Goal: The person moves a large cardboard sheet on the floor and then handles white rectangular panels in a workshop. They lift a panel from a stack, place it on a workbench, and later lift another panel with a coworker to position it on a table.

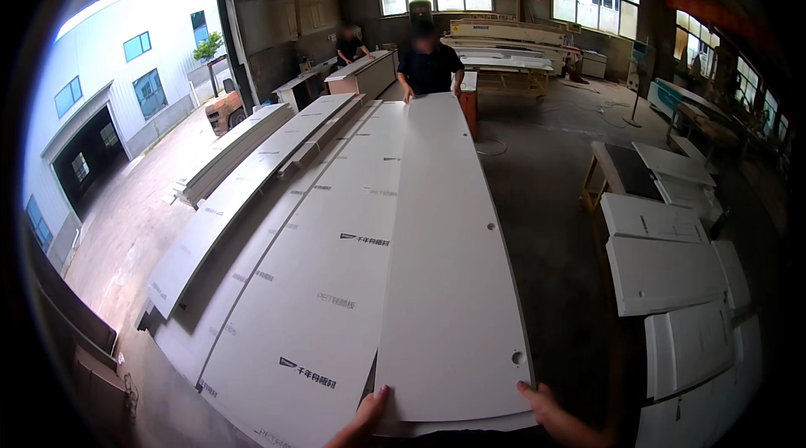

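Observation:
A long white panel [445,280] with several round holes along its right edge lies on top of wider white boards [327,230] covered in printed film. My left hand [371,410] grips the panel's near left corner, thumb on top and fingers hidden beneath. At the near right corner my right hand [544,404] holds the same panel, thumb over the edge. A co-worker [430,66] in dark clothes stands at the far end, both hands at the panel's far edge.
On the left, narrow white boards [243,188] lie over the stack, with another pile [227,150] beyond. Several white panels [663,276] rest on a bench at right. A second person [351,47] stands behind. A forklift [225,108] shows outside the open doorway.

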Demonstrator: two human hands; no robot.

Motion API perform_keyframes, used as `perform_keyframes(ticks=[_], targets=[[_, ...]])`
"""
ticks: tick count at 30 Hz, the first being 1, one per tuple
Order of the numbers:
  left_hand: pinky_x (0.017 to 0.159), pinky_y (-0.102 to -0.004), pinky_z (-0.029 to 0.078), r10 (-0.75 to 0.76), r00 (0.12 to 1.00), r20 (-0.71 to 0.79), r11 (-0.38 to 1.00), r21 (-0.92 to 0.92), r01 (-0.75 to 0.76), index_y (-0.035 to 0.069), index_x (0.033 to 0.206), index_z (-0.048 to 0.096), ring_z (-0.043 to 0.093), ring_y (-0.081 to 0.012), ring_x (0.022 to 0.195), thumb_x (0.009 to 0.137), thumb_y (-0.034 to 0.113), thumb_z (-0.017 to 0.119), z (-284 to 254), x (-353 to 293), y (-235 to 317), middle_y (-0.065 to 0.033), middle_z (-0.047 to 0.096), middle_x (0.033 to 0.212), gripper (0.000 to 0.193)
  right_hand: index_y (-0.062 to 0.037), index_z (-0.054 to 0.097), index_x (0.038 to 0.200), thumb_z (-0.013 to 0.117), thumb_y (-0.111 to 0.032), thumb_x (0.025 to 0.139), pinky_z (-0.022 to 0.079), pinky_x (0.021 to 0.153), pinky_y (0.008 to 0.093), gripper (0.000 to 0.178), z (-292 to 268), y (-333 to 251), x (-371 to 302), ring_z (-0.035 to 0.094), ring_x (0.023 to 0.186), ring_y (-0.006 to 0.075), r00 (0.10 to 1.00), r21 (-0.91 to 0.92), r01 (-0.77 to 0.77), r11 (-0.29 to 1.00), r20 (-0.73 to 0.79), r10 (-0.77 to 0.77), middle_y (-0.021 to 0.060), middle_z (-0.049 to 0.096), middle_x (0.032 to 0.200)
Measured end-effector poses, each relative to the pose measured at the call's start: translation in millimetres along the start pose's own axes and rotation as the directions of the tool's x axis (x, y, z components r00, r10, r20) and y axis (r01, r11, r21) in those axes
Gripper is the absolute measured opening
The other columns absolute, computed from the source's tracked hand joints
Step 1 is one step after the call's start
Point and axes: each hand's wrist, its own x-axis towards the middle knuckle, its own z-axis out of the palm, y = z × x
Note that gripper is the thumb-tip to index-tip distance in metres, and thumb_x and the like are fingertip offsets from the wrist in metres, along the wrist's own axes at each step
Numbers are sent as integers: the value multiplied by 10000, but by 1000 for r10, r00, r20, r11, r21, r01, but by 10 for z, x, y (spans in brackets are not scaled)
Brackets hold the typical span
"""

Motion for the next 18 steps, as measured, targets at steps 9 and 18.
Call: perform_keyframes(ticks=[9,18], targets=[[795,-402,508,-55,998,10,999,-3,55,-60,1190,560,624,-259,929,961,548,476,-18,173,248,-178,640,1064,655,10,576,1199,699,-306,900,534,837,419,452,156,-283,95,645,966,256,997,107,-61,992,63,54,131,659,1084],[777,-408,517,4,1000,-14,999,47,-3,-71,1175,568,636,-280,912,944,555,506,-223,458,491,-194,657,1020,670,2,596,1174,704,-321,896,535,820,425,439,422,-295,395,645,939,243,998,47,-56,997,-31,58,115,666,1050]])
